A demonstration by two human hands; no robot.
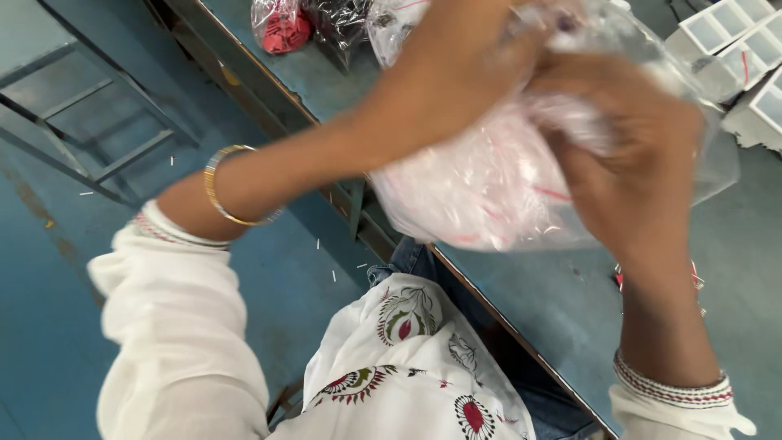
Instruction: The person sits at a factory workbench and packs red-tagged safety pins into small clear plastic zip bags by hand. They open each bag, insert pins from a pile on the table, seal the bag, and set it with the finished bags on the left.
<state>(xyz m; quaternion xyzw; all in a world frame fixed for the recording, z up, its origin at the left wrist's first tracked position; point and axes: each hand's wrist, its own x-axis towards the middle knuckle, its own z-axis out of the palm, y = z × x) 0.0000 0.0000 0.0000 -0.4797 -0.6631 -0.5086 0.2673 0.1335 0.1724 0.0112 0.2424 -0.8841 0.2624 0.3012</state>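
Both my hands grip a clear plastic bag [481,195] with pale contents and thin red lines, held up above the edge of the blue-green table [570,301]. My left hand [464,57] closes on the bag's top left, its wrist wearing a gold bangle [224,187]. My right hand [635,163] clutches the bag's right side from above. What exactly fills the bag is blurred.
A small bag of red pieces [281,28] and other plastic bags [342,24] lie at the table's far end. White compartment trays [737,49] stand at the upper right. A metal frame [90,114] stands on the blue floor to the left.
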